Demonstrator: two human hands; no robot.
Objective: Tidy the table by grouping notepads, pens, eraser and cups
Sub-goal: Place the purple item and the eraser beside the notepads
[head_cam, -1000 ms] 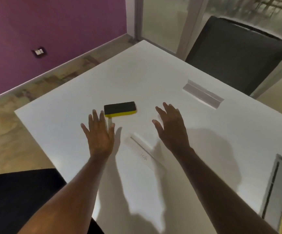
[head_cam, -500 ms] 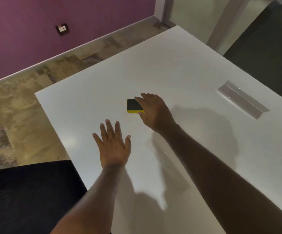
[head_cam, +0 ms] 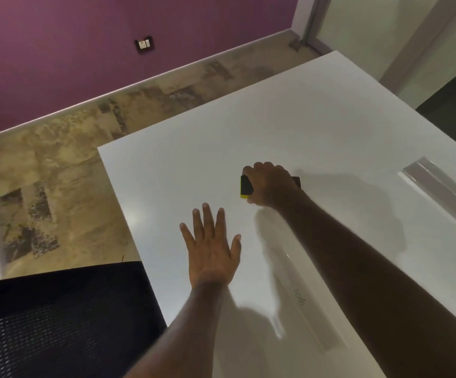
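Near the centre of the frame, your right hand [head_cam: 272, 186] is curled around the black-and-yellow rectangular eraser [head_cam: 245, 186], gripping it on the glossy white table [head_cam: 317, 126]. Just below and left of it, your left hand [head_cam: 212, 252] lies flat, fingers spread, holding nothing.

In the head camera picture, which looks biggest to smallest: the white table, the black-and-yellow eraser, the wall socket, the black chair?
1. white table
2. black chair, enlarged by nearness
3. eraser, partly hidden by the right hand
4. wall socket, though distance shrinks it
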